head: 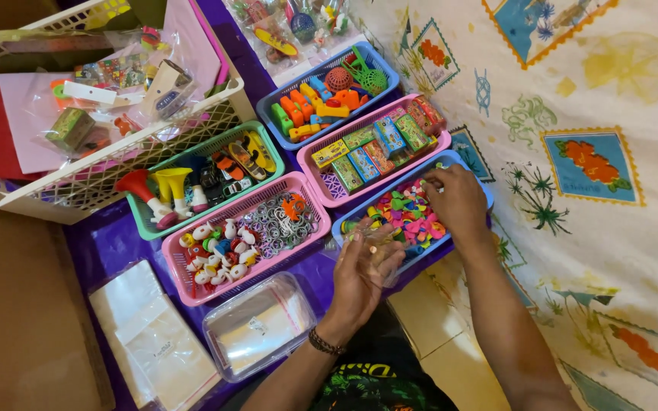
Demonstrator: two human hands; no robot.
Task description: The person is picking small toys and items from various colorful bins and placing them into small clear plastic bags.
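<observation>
Head cam view: right hand (458,202) is pinching into the blue tray (475,176) of tiny colourful bits (409,215), centre-right of frame. Left hand (361,274), just below, is cupped around a clear little bag (359,242), fingers half curled. Bits look light and rubbery, so a fingertip pinch works; the bag's flimsy and slippery, best held at its mouth. Five trays total: two pink, two blue, one green.

A purple sheet (108,243) covers the middle of the frame and carries the baskets: a white one (100,179) at upper left, a green one (146,221) beside it, two pink ones (184,285) (321,194) and two blue ones (268,114) (344,228) running toward the centre. A clear box (257,323) and flat clear bags (154,339) lie at lower left. A patterned cloth (573,228) fills the right side, brown cardboard (17,320) the left edge.
</observation>
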